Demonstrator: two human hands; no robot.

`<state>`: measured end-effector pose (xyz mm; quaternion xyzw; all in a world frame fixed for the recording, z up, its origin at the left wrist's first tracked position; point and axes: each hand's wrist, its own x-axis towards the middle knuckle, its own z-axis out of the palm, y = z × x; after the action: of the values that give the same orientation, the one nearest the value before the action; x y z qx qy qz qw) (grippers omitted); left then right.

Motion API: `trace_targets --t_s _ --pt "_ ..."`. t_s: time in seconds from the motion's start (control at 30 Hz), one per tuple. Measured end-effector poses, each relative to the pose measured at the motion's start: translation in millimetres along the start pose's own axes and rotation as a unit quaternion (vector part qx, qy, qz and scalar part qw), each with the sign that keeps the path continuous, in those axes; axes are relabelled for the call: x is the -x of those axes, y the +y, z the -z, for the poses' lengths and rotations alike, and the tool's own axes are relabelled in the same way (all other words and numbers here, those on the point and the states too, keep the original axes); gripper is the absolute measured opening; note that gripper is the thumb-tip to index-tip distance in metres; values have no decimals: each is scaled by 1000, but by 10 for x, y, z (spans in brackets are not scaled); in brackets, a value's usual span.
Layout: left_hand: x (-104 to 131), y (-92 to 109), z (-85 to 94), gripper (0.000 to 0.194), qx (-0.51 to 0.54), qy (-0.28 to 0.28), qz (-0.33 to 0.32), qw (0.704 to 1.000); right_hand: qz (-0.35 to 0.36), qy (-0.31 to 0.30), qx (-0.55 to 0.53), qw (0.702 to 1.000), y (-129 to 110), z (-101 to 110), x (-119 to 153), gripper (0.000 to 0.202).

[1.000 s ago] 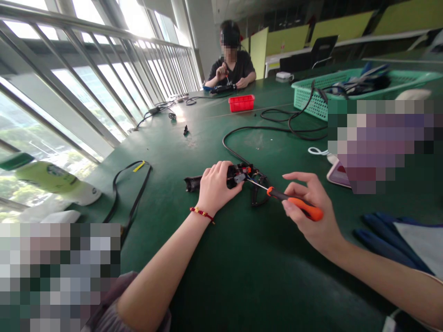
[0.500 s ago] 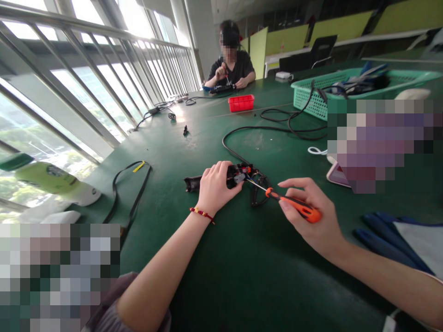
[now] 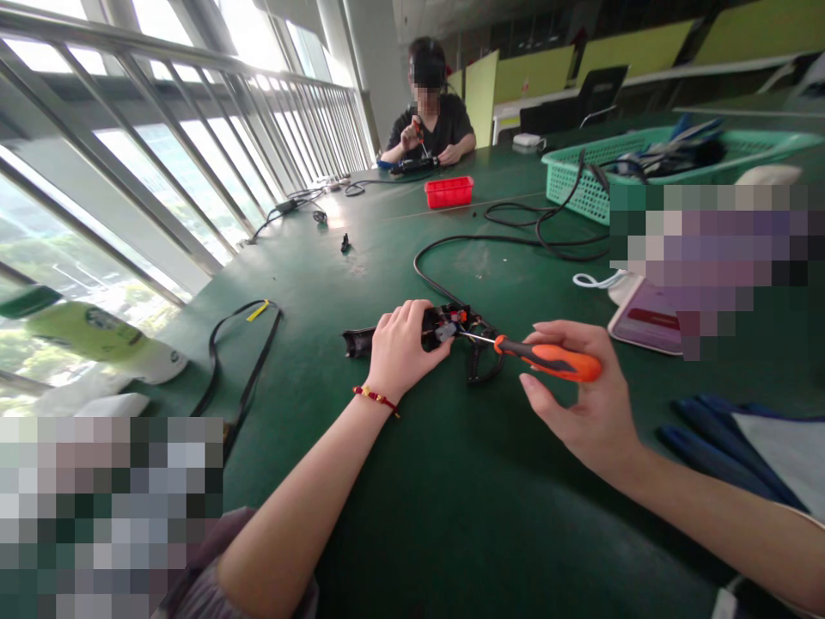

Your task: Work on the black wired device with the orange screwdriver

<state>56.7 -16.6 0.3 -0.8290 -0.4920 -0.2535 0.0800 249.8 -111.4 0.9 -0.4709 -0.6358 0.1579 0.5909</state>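
My left hand (image 3: pixel 400 346) is wrapped over an opened black corded device (image 3: pixel 359 342), pressing it to the table. Its exposed inside shows a grey part, a red part and thin wires; my palm hides the middle. An orange-and-black screwdriver (image 3: pixel 555 360) lies across the fingers of my right hand (image 3: pixel 596 413), with the thumb spread away below the handle. The shaft points left and its tip meets the device close to the grey part. I cannot tell exactly what the tip touches.
A black cable runs from the device towards a green basket (image 3: pixel 577 185) of tools. Beyond stand a red tray (image 3: pixel 449 193) and a seated person (image 3: pixel 430 120) with a screwdriver. A phone (image 3: pixel 644 318) and blue gloves (image 3: pixel 715 443) lie right; a bottle (image 3: pixel 96 331) and black strap (image 3: pixel 258 370) left.
The screwdriver handle has swung up to a flatter angle, and my right thumb has moved away from it. My left hand and the device have stayed in place.
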Motion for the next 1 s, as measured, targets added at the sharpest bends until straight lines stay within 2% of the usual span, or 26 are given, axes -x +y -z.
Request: trace_targets --t_s 0.03,0.1,0.23,0.3,0.43,0.5,0.6,0.67,0.77,0.87,1.0 --pt "0 1 1 36 1 0 0 1000 2 3 -7 1000 5 -1 -2 43" --pt "0 1 0 36 1 1 2 1000 -29 -28 -18 999 -1 2 -2 41" --pt "-3 -3 -5 35 1 0 2 1000 -79 -83 6 993 -31 10 8 20" --pt "-5 -5 -5 35 2 -1 2 1000 -56 -58 11 997 -20 5 6 22" --pt "-4 -3 1 35 5 -4 6 1000 -12 4 -21 1000 23 -15 -3 43" --pt "-4 -3 2 36 6 -5 6 1000 -45 -23 -40 998 16 -17 -1 44" --pt "-4 0 2 36 3 -3 5 1000 -99 -69 -33 992 -18 -11 7 29" --pt "-6 3 4 35 2 -1 3 1000 -89 -53 -25 994 -26 -12 9 27" --pt "-8 5 6 36 1 -1 5 1000 -31 1 -32 999 -8 -20 0 43" --pt "-10 1 6 35 3 -5 5 1000 -39 -3 -50 998 -8 -21 -10 51" --pt "-7 -5 3 35 3 -5 3 1000 -94 -67 -23 993 -46 -7 -2 25"
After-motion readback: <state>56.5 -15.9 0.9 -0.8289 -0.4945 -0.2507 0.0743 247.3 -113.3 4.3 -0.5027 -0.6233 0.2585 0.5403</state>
